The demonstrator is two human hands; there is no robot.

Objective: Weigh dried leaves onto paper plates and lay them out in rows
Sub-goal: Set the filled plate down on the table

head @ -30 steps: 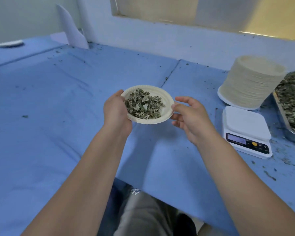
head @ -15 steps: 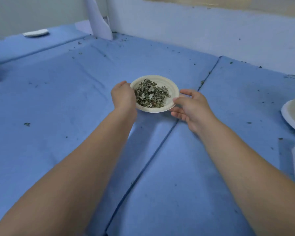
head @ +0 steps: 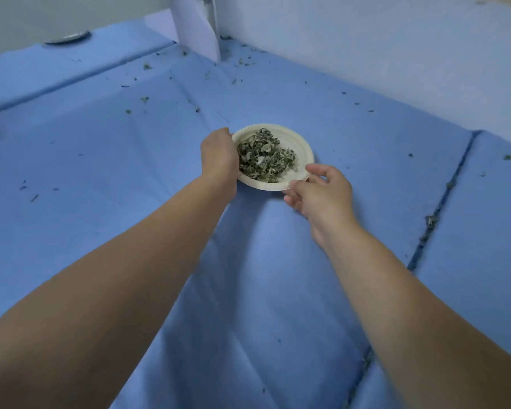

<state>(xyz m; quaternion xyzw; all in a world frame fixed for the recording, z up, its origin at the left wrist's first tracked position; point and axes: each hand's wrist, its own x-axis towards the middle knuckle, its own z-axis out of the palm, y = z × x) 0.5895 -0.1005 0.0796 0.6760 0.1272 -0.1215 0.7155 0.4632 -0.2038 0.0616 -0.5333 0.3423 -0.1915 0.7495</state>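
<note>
Paper plate sits at frame centre, slightly above the middle, low over or on the blue-covered bench; can't tell if it touches. A pile of dried leaves lies in the plate's well, heaped toward its left side, with the right part of the well bare.

Left hand comes in from lower left with its back to the camera. It is closed on the plate's left rim, fingertips hidden behind the rim and pile. Right hand comes in from lower right and holds the plate's lower right rim. Its thumb lies along the top of the rim, and its fingers curl below the edge. Both forearms are bare and stretch forward across the lower half of the frame.

Leaf crumbs are scattered over the bench, mostly upper left and along the top near the wall. A dark seam in the cover runs diagonally down the right side, with crumbs caught in it. A white sheet stands upright at top centre against the corner. A flat pale disc lies far upper left, well apart from the plate; too small to say what it is.
</note>
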